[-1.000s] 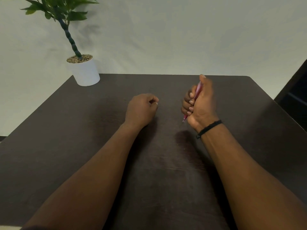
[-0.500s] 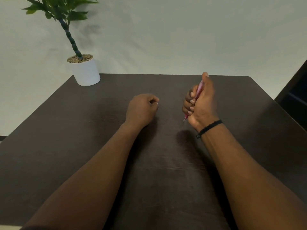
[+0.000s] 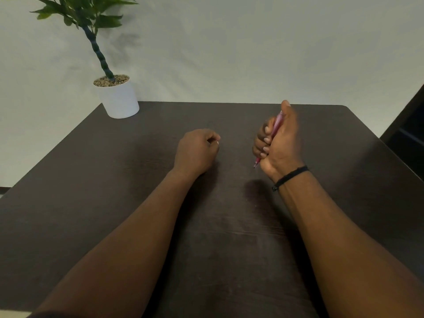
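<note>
My right hand (image 3: 278,143) grips a pink pen (image 3: 276,124) in its fist, raised a little above the dark table (image 3: 114,203). The pen's tip pokes out below the fist toward the table, and my thumb lies over its top end. A black band circles that wrist. My left hand (image 3: 196,152) rests on the table at centre with its fingers curled in and nothing visible in it.
A white pot (image 3: 119,98) with a green plant stands at the table's far left corner, by the pale wall. A dark piece of furniture (image 3: 410,134) is at the right edge of view.
My right thumb has lifted slightly over the pen's top end. Both hands otherwise stay where they were.
</note>
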